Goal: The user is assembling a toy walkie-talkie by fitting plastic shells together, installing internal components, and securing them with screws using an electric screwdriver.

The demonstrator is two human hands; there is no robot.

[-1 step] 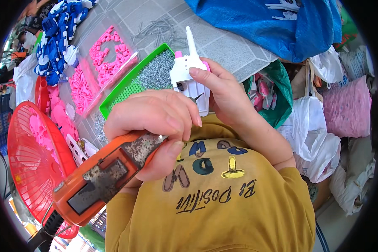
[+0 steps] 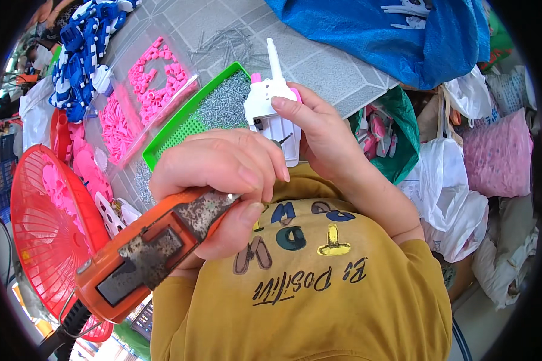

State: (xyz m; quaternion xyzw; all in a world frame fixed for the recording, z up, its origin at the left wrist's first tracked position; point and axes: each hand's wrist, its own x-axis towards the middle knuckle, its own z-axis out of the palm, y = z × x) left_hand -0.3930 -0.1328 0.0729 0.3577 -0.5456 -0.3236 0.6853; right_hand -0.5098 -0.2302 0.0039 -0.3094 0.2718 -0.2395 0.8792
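Note:
My left hand [image 2: 217, 165] is wrapped round an orange electric screwdriver [image 2: 156, 253] with worn, scuffed dark patches. Its thin dark bit [image 2: 285, 139] reaches the lower part of a white plastic toy gun [image 2: 265, 99] with pink bits; whether a screw sits under the tip is too small to tell. Gripping the toy from its right side is my right hand [image 2: 319, 129], thumb on top and fingers mostly hidden beneath. The toy's long narrow nozzle points away from me. Just left of it lies a green tray [image 2: 174, 138] holding many small metal screws [image 2: 223, 102].
Clear boxes of pink parts [image 2: 159, 72] stand left of the tray, with blue-and-white toys [image 2: 81, 54] beyond. A red basket [image 2: 54, 240] is at the left. Metal pins [image 2: 232, 45] and a blue bag [image 2: 379, 36] lie on the far table. A green bag [image 2: 403, 138] and white bags [image 2: 445, 186] are right.

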